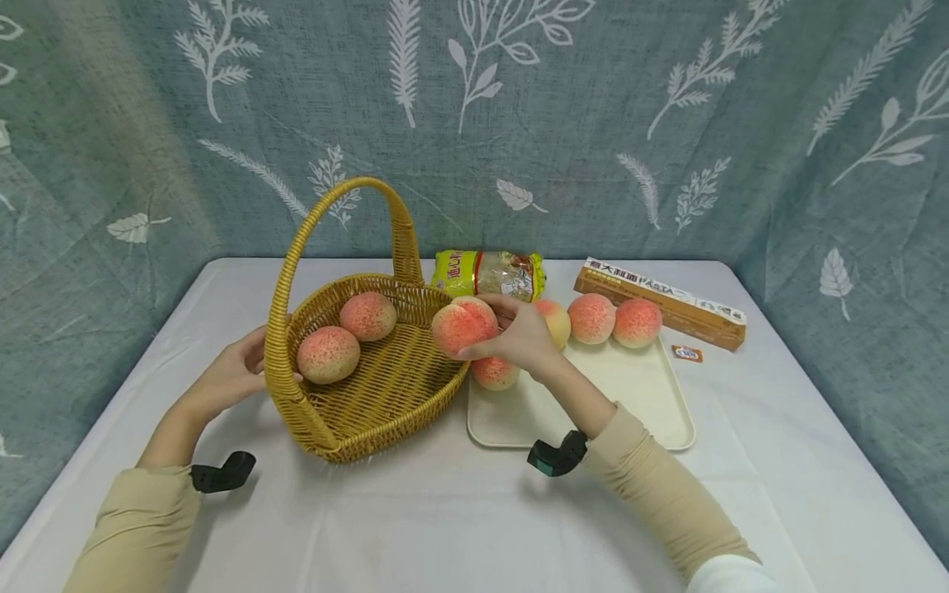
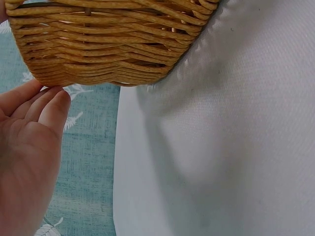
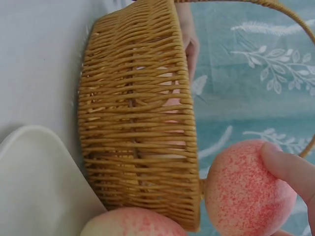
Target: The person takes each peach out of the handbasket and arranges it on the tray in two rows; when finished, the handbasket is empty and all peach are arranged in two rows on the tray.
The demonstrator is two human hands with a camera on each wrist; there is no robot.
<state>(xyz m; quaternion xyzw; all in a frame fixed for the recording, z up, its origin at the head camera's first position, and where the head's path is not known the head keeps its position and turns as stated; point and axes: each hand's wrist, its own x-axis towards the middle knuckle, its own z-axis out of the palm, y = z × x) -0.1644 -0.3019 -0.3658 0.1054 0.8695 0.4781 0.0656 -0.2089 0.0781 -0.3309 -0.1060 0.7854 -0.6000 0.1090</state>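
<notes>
My right hand [image 1: 528,339] holds a peach [image 1: 461,328] between thumb and fingers, over the right rim of the wicker basket [image 1: 393,428]. The right wrist view shows the thumb pressed on that peach [image 3: 246,191], just beside the basket's rim. Two more peaches, a front one [image 1: 329,355] and a rear one [image 1: 368,316], lie inside the basket on its left side. At the basket's left end, my left hand [image 1: 226,375] grips the side by the handle's foot. Fingertips touch the weave in the left wrist view.
A cream tray [image 1: 608,403] right of the basket carries several peaches, including one [image 1: 495,374] close against the basket. Behind stand a yellow-and-clear food packet [image 1: 489,274] and a long pasta box [image 1: 660,303]. A small orange sachet [image 1: 687,353] lies right of the tray. The basket's tall handle [image 1: 296,247] arches up.
</notes>
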